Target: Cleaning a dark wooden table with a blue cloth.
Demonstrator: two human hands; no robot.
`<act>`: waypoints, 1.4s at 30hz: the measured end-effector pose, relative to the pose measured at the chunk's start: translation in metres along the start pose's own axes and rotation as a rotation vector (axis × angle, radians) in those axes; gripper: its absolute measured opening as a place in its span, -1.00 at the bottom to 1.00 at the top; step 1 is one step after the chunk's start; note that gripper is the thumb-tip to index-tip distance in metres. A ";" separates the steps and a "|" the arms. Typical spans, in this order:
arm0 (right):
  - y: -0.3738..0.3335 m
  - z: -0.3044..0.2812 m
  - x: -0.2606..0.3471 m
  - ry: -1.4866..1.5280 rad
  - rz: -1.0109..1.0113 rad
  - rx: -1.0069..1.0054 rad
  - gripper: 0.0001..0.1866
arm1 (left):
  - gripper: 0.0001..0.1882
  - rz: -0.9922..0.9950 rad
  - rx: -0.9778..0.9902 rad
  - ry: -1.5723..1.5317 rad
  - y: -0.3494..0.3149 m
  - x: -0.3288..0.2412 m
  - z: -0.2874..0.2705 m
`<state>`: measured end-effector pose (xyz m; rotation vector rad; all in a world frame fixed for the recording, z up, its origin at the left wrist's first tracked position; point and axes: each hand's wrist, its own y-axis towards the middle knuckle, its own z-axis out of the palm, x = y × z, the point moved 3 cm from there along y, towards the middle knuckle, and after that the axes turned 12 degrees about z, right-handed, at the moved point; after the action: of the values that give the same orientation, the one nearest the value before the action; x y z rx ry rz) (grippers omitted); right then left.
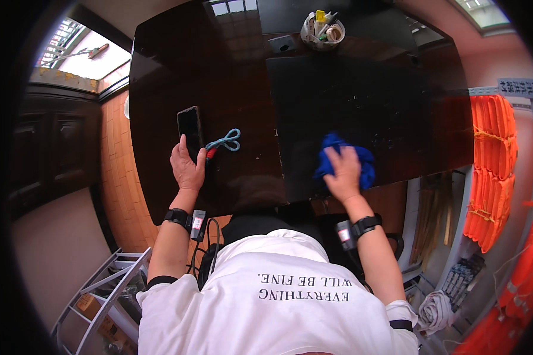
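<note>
My left hand (188,168) is at the lower end of a dark smartphone (189,123) that lies on the dark table (231,183). Its thumb and fingers sit around the phone's near end. Right beside the phone is a looped teal cord (226,141) with a red part close to my thumb. On the right half of the tabletop my right hand (344,171) presses on a crumpled blue cloth (366,169), fingers resting over it. The hand and cloth are slightly blurred, and part of the cloth is hidden under the palm.
A clear round tub (323,42) of pens and small items stands at the table's far side, next to a small dark flat object (282,44). Orange bundles (491,171) hang on a rack at right. A metal ladder-like frame (100,290) stands at lower left.
</note>
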<state>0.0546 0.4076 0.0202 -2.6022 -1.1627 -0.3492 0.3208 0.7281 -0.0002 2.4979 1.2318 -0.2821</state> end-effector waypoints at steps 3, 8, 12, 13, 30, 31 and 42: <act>-0.013 -0.001 0.066 0.042 -0.393 0.252 -0.31 | -0.27 0.017 -0.023 -0.003 -0.001 0.002 -0.001; -0.001 0.011 0.067 0.049 -0.633 0.299 -0.49 | -0.31 -0.044 -0.035 -0.237 -0.011 -0.001 -0.011; 0.073 -0.013 0.022 0.070 -0.419 0.031 -0.46 | -0.33 -0.211 -0.008 -0.019 -0.053 0.007 -0.018; 0.091 -0.017 -0.002 0.039 -0.288 -0.085 -0.40 | -0.32 -0.278 0.005 0.031 -0.066 0.008 -0.018; 0.161 -0.015 0.006 0.035 -0.370 -0.016 -0.30 | -0.29 -0.540 0.181 -0.005 -0.124 -0.056 0.000; 0.146 -0.016 0.025 0.062 -0.504 0.056 -0.34 | -0.29 -0.560 0.229 -0.019 -0.119 -0.054 -0.003; 0.048 -0.040 -0.043 0.112 -0.777 0.363 -0.44 | -0.22 -0.469 0.279 0.044 -0.132 -0.059 -0.004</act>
<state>0.0585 0.3333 0.0364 -1.7199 -1.9439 -0.3760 0.1804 0.7616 -0.0055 2.4085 1.9075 -0.5479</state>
